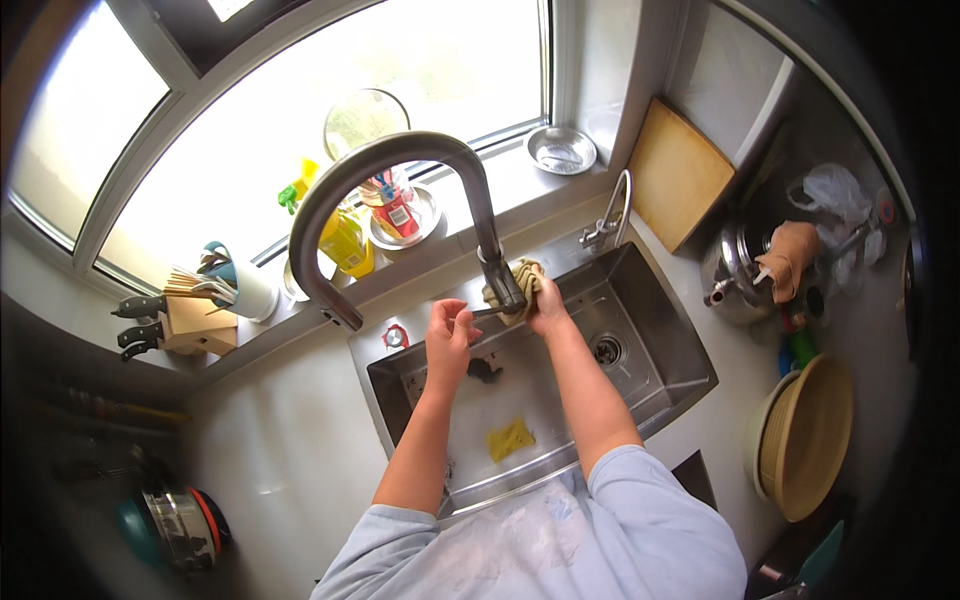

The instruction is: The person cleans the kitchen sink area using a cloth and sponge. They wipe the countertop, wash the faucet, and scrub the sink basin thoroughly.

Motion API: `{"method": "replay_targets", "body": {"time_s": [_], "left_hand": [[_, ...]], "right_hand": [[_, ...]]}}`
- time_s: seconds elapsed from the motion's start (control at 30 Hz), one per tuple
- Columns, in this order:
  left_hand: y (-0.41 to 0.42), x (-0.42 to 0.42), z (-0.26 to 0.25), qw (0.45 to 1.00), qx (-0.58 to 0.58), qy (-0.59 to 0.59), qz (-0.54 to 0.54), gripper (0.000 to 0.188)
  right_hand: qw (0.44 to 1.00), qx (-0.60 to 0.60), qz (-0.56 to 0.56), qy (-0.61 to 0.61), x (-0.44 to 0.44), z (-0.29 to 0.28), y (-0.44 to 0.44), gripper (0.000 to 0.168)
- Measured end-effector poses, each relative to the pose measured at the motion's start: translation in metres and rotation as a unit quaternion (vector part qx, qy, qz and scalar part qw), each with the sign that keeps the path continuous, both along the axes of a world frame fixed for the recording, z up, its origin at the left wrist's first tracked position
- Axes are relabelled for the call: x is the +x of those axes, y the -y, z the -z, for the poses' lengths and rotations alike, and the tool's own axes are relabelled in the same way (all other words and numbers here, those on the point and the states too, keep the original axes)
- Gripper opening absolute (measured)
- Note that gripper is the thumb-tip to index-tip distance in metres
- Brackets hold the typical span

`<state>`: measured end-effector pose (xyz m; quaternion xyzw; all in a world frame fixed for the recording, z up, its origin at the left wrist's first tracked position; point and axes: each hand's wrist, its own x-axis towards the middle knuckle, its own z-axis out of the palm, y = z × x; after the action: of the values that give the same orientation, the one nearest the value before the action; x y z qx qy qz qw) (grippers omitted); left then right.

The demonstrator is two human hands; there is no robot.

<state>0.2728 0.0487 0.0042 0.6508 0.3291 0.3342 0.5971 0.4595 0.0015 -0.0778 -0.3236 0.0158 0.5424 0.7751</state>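
A tall curved metal kitchen faucet stands behind the stainless steel sink. My right hand holds a crumpled greenish-beige cloth against the right side and back of the faucet's base. At the faucet's dark lever handle, my left hand has its thumb and fingertips closed on the lever's end. Inside the basin below lie a yellow sponge cloth and a dark scrubber. The drain is right of my right forearm.
A knife block, a utensil holder, a yellow bottle and a metal bowl line the window side. A small tap, cutting board, kettle and basket stand right.
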Motion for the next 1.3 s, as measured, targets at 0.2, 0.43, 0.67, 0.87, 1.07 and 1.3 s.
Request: {"method": "replay_targets", "body": {"time_s": [0.2,0.43,0.67,0.87,1.07,1.3], "left_hand": [[0.005,-0.001,0.000,1.000,-0.017,0.015,0.003,0.021],[-0.001,-0.005,-0.005,0.998,-0.054,0.021,-0.002,0.025],[-0.002,-0.003,-0.008,0.997,-0.066,0.023,-0.014,0.027],[0.012,-0.007,0.051,0.992,-0.115,0.032,-0.030,0.045],[0.044,0.012,0.088,0.994,-0.096,0.017,-0.053,0.045],[-0.004,0.014,0.049,0.915,-0.266,0.259,-0.158,0.035]], "right_hand": [[0.990,0.124,-0.056,-0.044,-0.007,-0.022,0.009,0.041],[0.935,0.307,0.005,-0.178,-0.050,-0.026,0.004,0.045],[0.987,0.128,0.020,-0.099,-0.034,0.009,0.003,0.032],[0.998,-0.021,0.033,0.044,-0.051,0.022,0.038,0.035],[0.970,-0.021,-0.172,0.170,-0.084,-0.029,0.063,0.069],[0.821,-0.213,0.003,0.530,-0.046,-0.072,0.062,0.035]]}}
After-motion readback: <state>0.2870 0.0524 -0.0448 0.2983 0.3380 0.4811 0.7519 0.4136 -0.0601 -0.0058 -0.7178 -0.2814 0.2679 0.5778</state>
